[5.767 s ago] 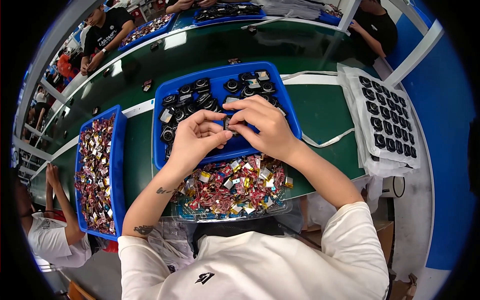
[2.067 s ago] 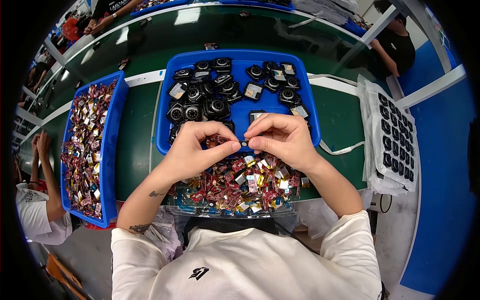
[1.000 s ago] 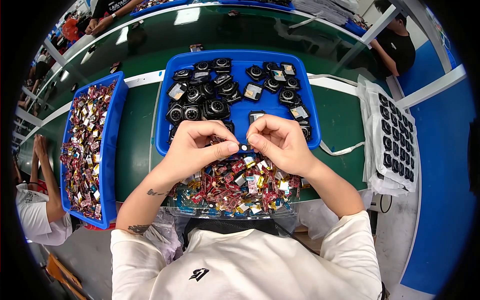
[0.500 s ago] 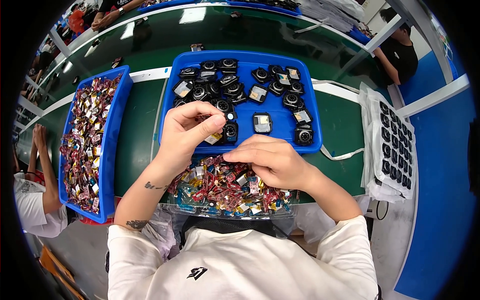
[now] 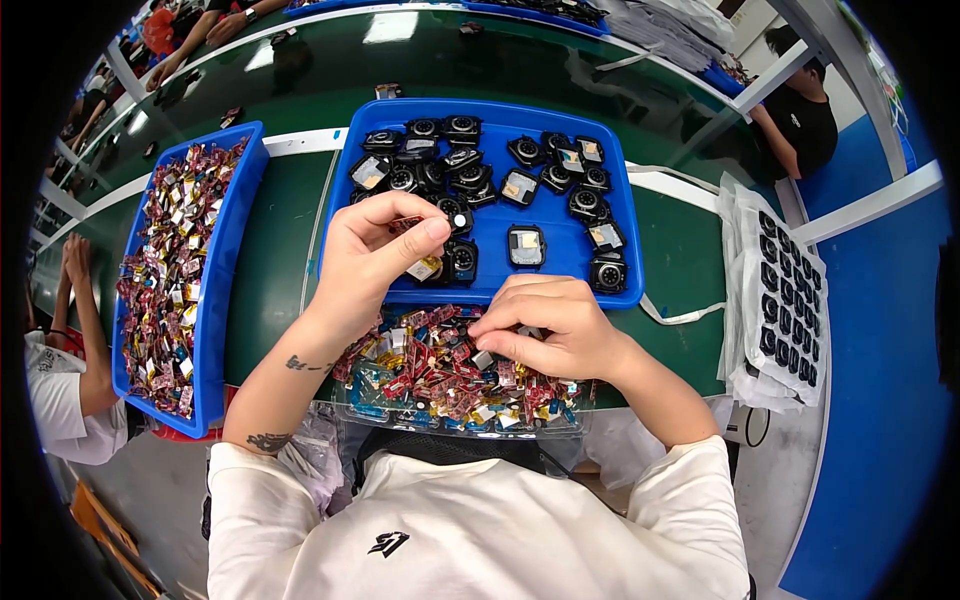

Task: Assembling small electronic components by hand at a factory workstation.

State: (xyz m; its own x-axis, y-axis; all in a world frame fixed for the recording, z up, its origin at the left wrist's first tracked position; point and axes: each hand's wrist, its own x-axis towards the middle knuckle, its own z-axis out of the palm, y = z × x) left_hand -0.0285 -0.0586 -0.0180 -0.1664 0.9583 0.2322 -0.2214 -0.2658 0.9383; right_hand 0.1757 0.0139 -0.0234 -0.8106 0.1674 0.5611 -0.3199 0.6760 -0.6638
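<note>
My left hand (image 5: 370, 250) is closed in a pinch on a small red circuit board (image 5: 404, 225) with a white round dot near its end. A pale, yellow-edged piece (image 5: 425, 268) shows just under those fingers. Below and to the right, my right hand (image 5: 555, 325) is low over a clear tray (image 5: 350, 402) heaped with small red boards and silver and yellow parts (image 5: 440, 375). Its thumb and fingers are curled together; what they hold, if anything, is hidden. Beyond both hands, a blue tray (image 5: 480, 225) carries several black watch cases (image 5: 526, 246).
A long blue bin (image 5: 211, 330) full of similar small parts stands on the left. Stacked foam trays (image 5: 740, 290) with black pieces are at the right edge. Green worktable (image 5: 680, 260) surrounds the blue tray. Other people sit at the left and far right.
My right hand has moved slightly right and down over the heap, and its thumb now shows beneath the fingers. My left hand has barely moved and still holds the circuit board.
</note>
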